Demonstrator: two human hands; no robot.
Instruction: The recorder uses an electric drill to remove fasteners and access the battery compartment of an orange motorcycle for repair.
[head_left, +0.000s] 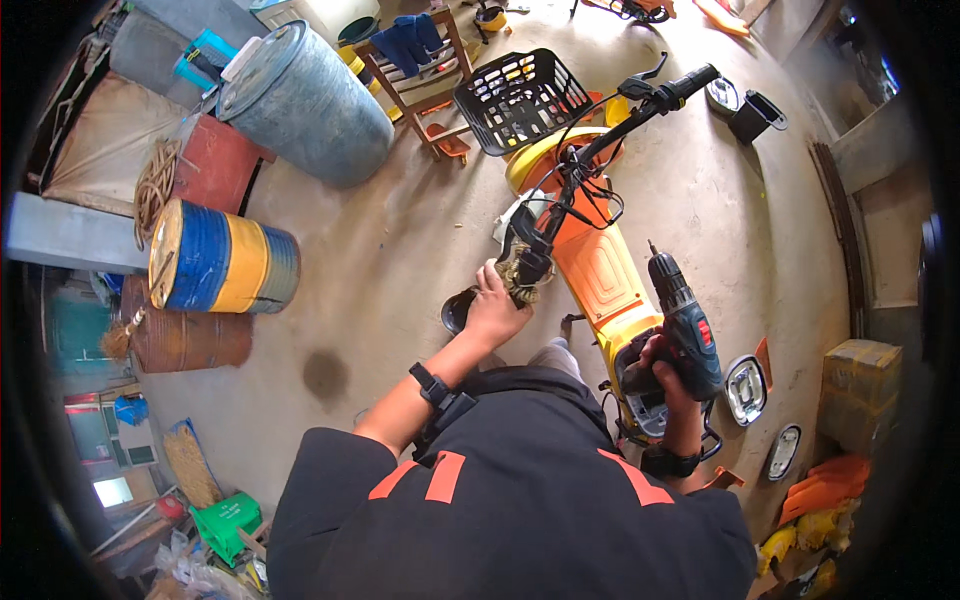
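In front of me stands a yellow-and-orange electric scooter [607, 277], partly stripped of its panels. Its black handlebar [632, 122] slants across the front, with loose black cables hanging at its middle. My left hand [497, 312] is closed around the handlebar's left end. A tangled yellowish-brown bundle [520, 284] sits against those fingers; its kind is unclear. In my right hand [676, 386] is a dark cordless drill [692, 335], gripped by its handle beside the open seat area. The drill's bit points forward, away from the scooter's surface.
A black basket [522, 100] is at the scooter's front, near a wooden chair [425, 75]. Blue [310, 110] and blue-yellow drums [225, 262] stand left. Lamp-like parts [745, 390] lie on the floor right, near a taped carton [858, 395] and orange panels [825, 488].
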